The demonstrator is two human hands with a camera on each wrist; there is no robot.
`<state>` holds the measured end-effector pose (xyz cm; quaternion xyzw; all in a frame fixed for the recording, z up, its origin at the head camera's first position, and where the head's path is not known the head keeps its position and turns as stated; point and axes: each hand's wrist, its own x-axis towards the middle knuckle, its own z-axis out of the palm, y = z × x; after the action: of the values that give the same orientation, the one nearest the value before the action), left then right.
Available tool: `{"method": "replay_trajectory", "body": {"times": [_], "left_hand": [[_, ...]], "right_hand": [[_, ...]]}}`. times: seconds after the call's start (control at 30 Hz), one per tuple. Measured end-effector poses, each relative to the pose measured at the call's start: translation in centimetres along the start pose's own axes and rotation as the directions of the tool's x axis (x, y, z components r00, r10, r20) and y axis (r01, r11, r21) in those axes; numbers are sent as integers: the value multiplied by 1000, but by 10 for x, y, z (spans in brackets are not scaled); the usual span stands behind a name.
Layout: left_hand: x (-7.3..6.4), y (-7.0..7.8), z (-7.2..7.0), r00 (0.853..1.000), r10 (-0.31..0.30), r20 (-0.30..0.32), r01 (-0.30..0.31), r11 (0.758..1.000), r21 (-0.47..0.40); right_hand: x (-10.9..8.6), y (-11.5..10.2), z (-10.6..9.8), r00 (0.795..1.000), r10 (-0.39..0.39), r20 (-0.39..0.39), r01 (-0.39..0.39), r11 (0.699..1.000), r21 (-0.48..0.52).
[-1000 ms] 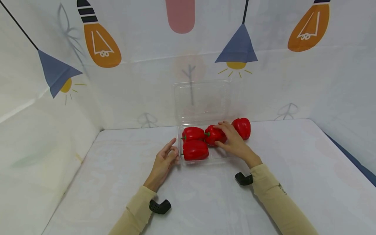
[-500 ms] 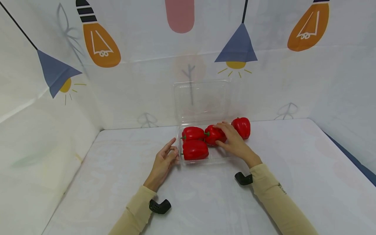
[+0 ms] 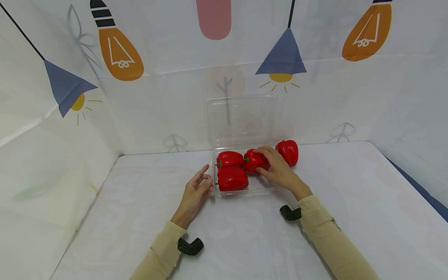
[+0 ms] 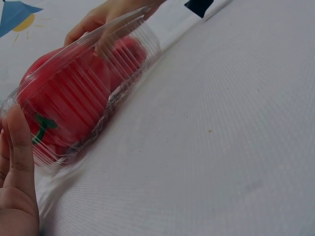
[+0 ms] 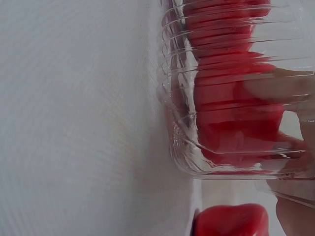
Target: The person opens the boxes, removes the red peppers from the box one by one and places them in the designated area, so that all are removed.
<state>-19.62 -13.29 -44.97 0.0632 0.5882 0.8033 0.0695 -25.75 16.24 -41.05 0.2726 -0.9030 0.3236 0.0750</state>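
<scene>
A clear plastic clamshell box (image 3: 257, 188) sits on the table with its lid (image 3: 241, 120) raised. Inside, two red bell peppers lie at the left, a back pepper (image 3: 230, 159) and a front pepper (image 3: 232, 179). My right hand (image 3: 280, 171) grips a third red bell pepper (image 3: 252, 165) in the box's back right part, thumb in front and fingers over the top. In the left wrist view, fingertips of my left hand (image 3: 192, 196) touch the box's left wall (image 4: 74, 108); the hand holds nothing. The right wrist view shows the gripped pepper (image 5: 226, 113) through the ribbed wall.
Another red bell pepper (image 3: 288, 153) lies outside the box at its back right, near the table's rear edge. A white cloth wall (image 3: 168, 101) printed with lamps and bulbs rises behind the white table (image 3: 140, 217).
</scene>
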Motion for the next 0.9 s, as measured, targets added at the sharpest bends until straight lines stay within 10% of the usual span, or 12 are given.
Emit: {"method": "replay_trajectory", "body": {"times": [0.9], "left_hand": [[1, -1, 0, 999, 32, 13, -32, 999, 13]], "right_hand": [[-1, -2, -1, 999, -31, -35, 31, 999, 18]]}}
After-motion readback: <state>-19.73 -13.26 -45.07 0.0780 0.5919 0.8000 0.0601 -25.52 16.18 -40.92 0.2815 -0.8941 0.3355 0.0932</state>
